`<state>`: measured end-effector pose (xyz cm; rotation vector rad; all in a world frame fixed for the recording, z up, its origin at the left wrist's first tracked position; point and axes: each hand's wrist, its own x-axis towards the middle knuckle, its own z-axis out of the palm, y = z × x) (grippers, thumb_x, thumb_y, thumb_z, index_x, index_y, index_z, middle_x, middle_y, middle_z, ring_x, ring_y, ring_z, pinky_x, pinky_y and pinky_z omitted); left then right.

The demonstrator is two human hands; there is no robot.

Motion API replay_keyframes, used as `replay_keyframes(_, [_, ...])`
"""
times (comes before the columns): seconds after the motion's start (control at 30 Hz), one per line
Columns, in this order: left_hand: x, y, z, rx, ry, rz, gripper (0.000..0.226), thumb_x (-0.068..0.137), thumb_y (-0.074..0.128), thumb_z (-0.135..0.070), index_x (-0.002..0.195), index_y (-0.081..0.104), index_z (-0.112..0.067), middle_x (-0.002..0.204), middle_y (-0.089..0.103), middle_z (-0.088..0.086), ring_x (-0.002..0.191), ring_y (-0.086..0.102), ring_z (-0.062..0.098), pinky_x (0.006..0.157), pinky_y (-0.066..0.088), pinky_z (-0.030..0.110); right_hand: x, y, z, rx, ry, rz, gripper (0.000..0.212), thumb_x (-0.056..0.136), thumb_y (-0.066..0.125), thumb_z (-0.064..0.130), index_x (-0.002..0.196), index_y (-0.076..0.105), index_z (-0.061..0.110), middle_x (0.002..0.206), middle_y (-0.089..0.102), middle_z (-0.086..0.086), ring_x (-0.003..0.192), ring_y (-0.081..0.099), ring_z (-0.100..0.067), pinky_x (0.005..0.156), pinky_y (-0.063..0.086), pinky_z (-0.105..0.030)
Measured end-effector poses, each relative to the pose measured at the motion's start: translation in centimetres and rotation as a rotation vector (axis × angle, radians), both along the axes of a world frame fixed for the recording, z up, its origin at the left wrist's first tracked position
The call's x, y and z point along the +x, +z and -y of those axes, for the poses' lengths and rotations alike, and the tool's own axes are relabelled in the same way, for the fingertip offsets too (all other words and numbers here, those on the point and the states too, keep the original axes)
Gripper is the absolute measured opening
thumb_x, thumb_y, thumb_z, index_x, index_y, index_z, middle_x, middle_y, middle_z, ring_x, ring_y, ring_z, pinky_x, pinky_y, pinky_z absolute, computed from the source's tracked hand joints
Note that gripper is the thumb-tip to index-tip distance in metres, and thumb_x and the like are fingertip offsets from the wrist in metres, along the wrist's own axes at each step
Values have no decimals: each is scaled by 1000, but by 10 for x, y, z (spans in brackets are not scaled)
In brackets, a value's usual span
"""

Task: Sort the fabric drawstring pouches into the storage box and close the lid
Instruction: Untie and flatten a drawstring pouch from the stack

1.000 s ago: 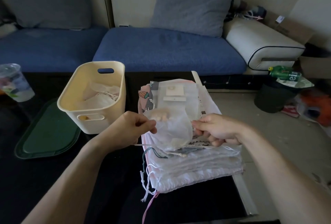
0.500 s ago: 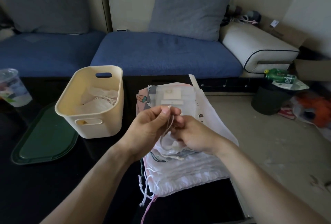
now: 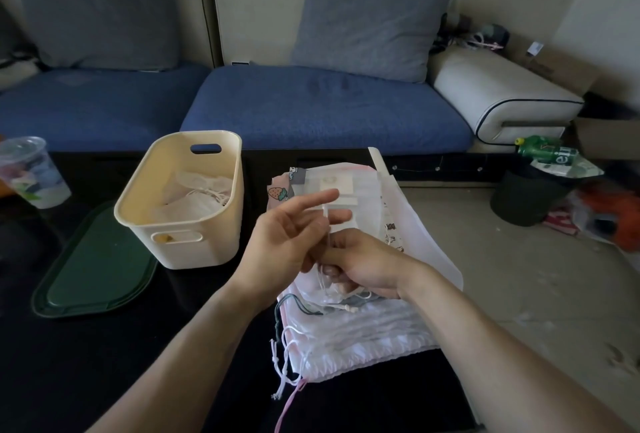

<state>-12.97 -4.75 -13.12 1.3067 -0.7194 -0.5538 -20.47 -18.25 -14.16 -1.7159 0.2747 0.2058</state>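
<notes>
You're mid-sort here, and by my read barely past the start: the cream storage box (image 3: 180,197) at ten o'clock from your hands has a couple of pale pouches (image 3: 195,195) lying in its bottom, while the big stack of pouches (image 3: 363,332) sits right under your wrists and runs on toward six o'clock, cords trailing off its near edge. Your right hand (image 3: 360,264) is curled round a small bunched pouch (image 3: 334,288), gripping it just above the stack, and your left hand (image 3: 289,236) has its fingers stretched nearly straight with the white drawstring (image 3: 327,224) running up across them; whether it's truly pinched I can't tell. So this one looks like it's getting its cord tidied before it goes in. Still left, as I judge it: most of the stack, then the dark green lid (image 3: 93,266), lying flat at eight o'clock beside the box. Writing? Only the green bottle (image 3: 545,152) out at two o'clock shows white letters, cut off and not readable.
</notes>
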Motion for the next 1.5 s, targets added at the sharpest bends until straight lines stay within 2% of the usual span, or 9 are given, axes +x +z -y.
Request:
replay_keyframes(0.2, [9, -10, -9, 315, 41, 220, 31, 95, 65, -19, 125, 60, -24, 88, 77, 1, 84, 72, 23, 82, 59, 31, -1, 1, 5, -43, -98, 12, 40, 108, 42, 33, 103, 65, 0, 62, 49, 7, 48, 42, -2, 47, 35, -18])
replay_keyframes(0.33, [11, -14, -10, 302, 74, 267, 26, 87, 73, -10, 112, 74, -19, 86, 78, -3, 77, 74, 16, 74, 59, 26, -4, 3, 9, 60, -131, 7, 37, 108, 40, 34, 101, 62, 5, 63, 48, 3, 47, 36, -5, 45, 31, -19])
replay_keyframes(0.5, [13, -13, -11, 422, 79, 171, 32, 80, 82, -22, 109, 68, -17, 80, 77, 2, 70, 73, 15, 65, 54, 20, -6, 0, 11, 69, -125, 16, 45, 109, 38, 32, 111, 62, -6, 65, 48, 1, 52, 35, -7, 48, 30, -20])
replay_keyframes(0.6, [16, -11, -14, 462, -50, 79, 31, 83, 79, -18, 111, 65, -16, 80, 77, 8, 65, 66, 15, 65, 50, 25, -7, 1, 11, 53, -147, 40, 38, 109, 38, 32, 109, 66, 7, 64, 49, 3, 53, 37, -8, 52, 33, -21])
replay_keyframes(0.73, [20, -10, -15, 530, -63, 165, 16, 95, 64, -9, 107, 71, -16, 68, 68, -2, 58, 54, 6, 58, 47, 16, -7, 2, 11, 27, -179, 62, 39, 109, 38, 31, 108, 66, 4, 63, 53, 1, 54, 42, -9, 54, 35, -24])
replay_keyframes(1.0, [48, -15, -25, 697, 174, 200, 25, 101, 51, -16, 86, 67, -4, 70, 54, 8, 67, 47, 21, 69, 40, 32, -5, -2, 23, -197, -264, 215, 40, 109, 39, 28, 96, 69, 5, 66, 65, 3, 71, 61, -15, 80, 49, -39])
replay_keyframes(1.17, [38, -21, -22, 777, 278, 405, 17, 100, 49, -18, 95, 65, -16, 85, 68, -9, 76, 60, 7, 59, 39, 14, -2, -4, 19, -275, -245, 300, 39, 109, 37, 26, 88, 66, 11, 57, 54, 8, 65, 56, -13, 76, 47, -36])
replay_keyframes(1.3, [18, -20, -16, 613, 281, 534, 24, 95, 57, -14, 118, 58, -21, 98, 66, -11, 89, 60, 1, 70, 42, 6, -3, -5, 13, -278, -182, 237, 38, 109, 36, 28, 88, 66, 16, 59, 50, 6, 64, 51, -17, 68, 43, -35])
replay_keyframes(1.5, [-9, -14, -2, 422, 9, 285, 35, 91, 67, -16, 121, 51, -24, 88, 73, -10, 84, 68, -1, 82, 53, 20, 0, -11, 11, -266, -112, 242, 40, 108, 39, 33, 90, 66, 9, 63, 54, 3, 59, 49, -11, 62, 41, -32])
